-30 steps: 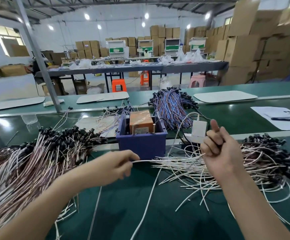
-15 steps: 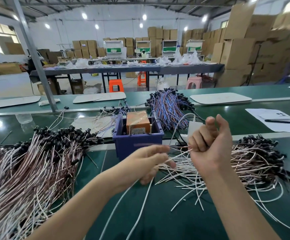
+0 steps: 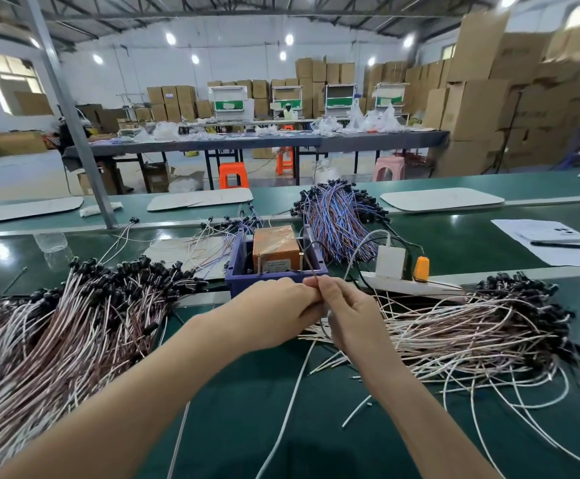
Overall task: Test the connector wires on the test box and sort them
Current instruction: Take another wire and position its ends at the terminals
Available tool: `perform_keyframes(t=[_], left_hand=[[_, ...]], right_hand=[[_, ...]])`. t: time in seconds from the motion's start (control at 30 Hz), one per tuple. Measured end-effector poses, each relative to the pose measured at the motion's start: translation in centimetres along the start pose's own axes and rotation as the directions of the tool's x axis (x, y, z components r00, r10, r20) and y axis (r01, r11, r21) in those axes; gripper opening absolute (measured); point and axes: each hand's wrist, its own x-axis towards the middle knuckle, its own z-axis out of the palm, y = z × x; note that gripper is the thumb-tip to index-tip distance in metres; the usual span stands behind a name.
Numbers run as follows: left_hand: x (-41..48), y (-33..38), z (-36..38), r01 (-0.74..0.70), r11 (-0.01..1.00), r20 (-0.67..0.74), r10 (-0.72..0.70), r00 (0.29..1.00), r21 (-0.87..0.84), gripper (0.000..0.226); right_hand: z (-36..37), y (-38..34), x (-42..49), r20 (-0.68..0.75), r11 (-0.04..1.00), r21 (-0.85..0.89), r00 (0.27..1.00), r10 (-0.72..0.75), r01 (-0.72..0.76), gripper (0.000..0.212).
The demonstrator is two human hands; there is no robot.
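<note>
Now that my left hand (image 3: 274,307) and right hand (image 3: 349,314) have met before the test box (image 3: 276,249), their fingers (image 3: 298,293) pinch one wire (image 3: 312,262), ready for testing.

Deep green table top (image 3: 247,426) right across. Centre: an orange test box (image 3: 274,248), glossy with wrap, in a dark blue bin (image 3: 240,281). Left pile (image 3: 56,340): pinkish-brown and white strands, black connector heads. Right pile (image 3: 454,337): paler, white and pink, black heads again. Behind, a blue-and-purple bundle (image 3: 337,219). The single wire (image 3: 312,264) reads brown. White adapter (image 3: 390,262), orange plug (image 3: 421,268), white paper (image 3: 575,257). Orange stool (image 3: 233,176), pink stool (image 3: 388,169), tan cartons (image 3: 475,105).
</note>
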Motion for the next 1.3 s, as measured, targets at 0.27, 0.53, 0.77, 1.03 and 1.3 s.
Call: perform_keyframes(t=[0.27, 0.53, 0.77, 1.03, 1.3], left_hand=[[-1.7, -4.0, -3.4, -0.298, 0.885, 0.092, 0.284, 0.954, 0.357, 0.021], [-5.6, -7.0, -2.7, 0.200, 0.843, -0.337, -0.024, 0.941, 0.499, 0.019], [-5.7, -5.9, 2.4, -0.110, 0.016, -0.076, -0.813, 0.577, -0.994, 0.024], [-4.4, -6.3, 7.5, -0.269, -0.098, 0.011, -0.951, 0.308, -0.958, 0.036], [-4.7, -5.0, 11.2, -0.011, 0.307, -0.300, -0.920, 0.253, -0.952, 0.018]], right_hand=[[-1.9, 2.2, 0.5, -0.221, 0.982, -0.190, 0.975, -0.031, -0.012, 0.030], [-2.1, 4.4, -0.3, -0.279, 0.977, -0.211, 0.960, -0.034, -0.026, 0.031], [-1.9, 6.7, -0.8, -0.373, 0.961, -0.265, 0.928, -0.025, -0.081, 0.032], [-1.1, 7.7, 0.0, -0.407, 0.931, -0.364, 0.898, -0.165, 0.006, 0.030], [0.2, 9.3, 1.1, -0.356, 0.854, -0.509, 0.878, -0.320, 0.105, 0.028]])
